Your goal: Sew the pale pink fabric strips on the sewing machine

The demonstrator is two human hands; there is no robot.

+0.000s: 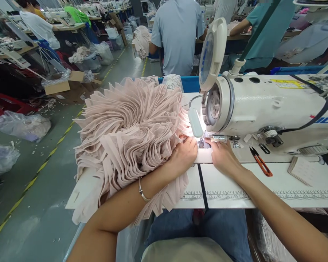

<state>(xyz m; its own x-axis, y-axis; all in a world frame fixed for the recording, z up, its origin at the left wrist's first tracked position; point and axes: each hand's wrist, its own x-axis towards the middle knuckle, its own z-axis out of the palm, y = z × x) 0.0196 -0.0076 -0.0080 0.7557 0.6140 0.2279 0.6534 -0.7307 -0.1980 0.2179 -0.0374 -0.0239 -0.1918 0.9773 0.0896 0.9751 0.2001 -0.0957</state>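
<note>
A white sewing machine (248,105) stands before me, its lamp lighting the presser foot (201,142). Just left of the foot, my left hand (185,154) is closed with bent fingers on the edge of pale pink fabric (125,116). That fabric lies in a big heap of many folded layers, spilling over the table's front edge. My right hand (223,154) is at the right of the foot, fingers bent together and their tips close to it. Whatever those fingertips pinch is too small to make out.
Orange-handled thread snips (261,162) and a small pad of paper (303,170) lie right of my right hand. A ruler strip (235,195) runs along the table's front. A magnifier-like round cover (213,54) rises above the machine head. Ahead sits a person in light blue (177,36).
</note>
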